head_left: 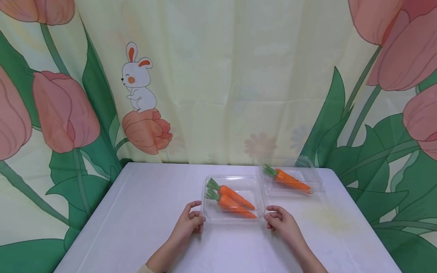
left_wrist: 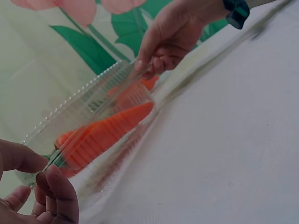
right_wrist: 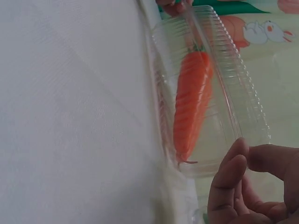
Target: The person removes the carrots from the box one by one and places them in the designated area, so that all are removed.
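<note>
A clear plastic clamshell box [head_left: 250, 185] with its lid down is in front of me in the head view. Inside it lie two orange carrots [head_left: 235, 195] with green tops pointing left. My left hand [head_left: 191, 220] pinches the rim at the box's near left corner; the left wrist view shows thumb and fingers meeting on the thin plastic edge [left_wrist: 49, 161]. At the near right corner, my right hand [head_left: 280, 222] pinches the same rim. The right wrist view has a carrot [right_wrist: 192, 102] showing through the ribbed side wall.
Behind and to the right stands a second clear box [head_left: 315, 182], also with carrots [head_left: 288, 179] in it. White cloth covers the table [head_left: 143, 212]. A curtain [head_left: 211, 83] printed with tulips and a rabbit hangs along the table's far edge.
</note>
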The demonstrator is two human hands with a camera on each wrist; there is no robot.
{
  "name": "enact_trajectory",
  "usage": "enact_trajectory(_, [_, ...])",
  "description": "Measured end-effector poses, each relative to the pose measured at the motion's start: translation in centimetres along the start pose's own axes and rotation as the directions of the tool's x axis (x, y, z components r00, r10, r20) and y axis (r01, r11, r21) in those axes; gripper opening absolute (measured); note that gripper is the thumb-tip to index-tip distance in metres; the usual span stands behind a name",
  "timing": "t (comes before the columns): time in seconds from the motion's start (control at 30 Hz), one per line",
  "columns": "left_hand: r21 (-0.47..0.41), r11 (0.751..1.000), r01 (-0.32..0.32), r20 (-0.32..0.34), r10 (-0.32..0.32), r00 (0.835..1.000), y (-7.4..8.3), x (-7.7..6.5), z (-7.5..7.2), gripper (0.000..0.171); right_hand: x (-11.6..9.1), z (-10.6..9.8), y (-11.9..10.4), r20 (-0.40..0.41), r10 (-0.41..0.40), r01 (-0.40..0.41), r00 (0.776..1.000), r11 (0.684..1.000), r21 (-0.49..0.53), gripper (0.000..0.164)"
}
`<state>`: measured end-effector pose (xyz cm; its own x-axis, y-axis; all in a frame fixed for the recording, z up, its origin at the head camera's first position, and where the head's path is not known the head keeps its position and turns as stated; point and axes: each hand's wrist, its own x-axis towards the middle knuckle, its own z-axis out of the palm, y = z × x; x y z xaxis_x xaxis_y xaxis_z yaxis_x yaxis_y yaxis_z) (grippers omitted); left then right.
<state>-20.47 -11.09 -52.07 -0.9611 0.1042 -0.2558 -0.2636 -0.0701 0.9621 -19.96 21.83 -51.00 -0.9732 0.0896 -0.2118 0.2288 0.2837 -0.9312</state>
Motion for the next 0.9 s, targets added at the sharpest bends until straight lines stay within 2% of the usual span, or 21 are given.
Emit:
enact_trajectory(0.2, [0.002, 1.0, 0.02, 0.028, -0.02, 0.999, 0.0, -0.8, -0.2, 0.072, -0.3, 0.1, 0.2, -0.012, 0.037, -0.036, 0.999, 0.998, 0.053, 0.031])
enact_trajectory(0.33, [-0.004, 0.999, 0.04, 0.013, -0.04, 0.999, -0.1, -1.1, -0.4, 0.066, -0.6, 0.1, 0.3, -0.008, 0.064, -0.063, 0.998, 0.995, 0.076, 0.022])
enact_trajectory(0.5, [-0.009, 0.999, 0.05, -0.009, -0.05, 0.999, -0.1, -1.3, -0.5, 0.06, -0.9, 0.0, 0.4, 0.005, 0.054, -0.054, 0.999, 0.995, 0.081, 0.018])
enact_trajectory(0.9, [-0.021, 1.0, 0.003, -0.046, -0.004, 0.999, -0.7, -1.6, -0.1, 0.052, -1.3, 0.3, -0.2, -0.037, 0.015, -0.017, 0.999, 0.998, -0.061, 0.025])
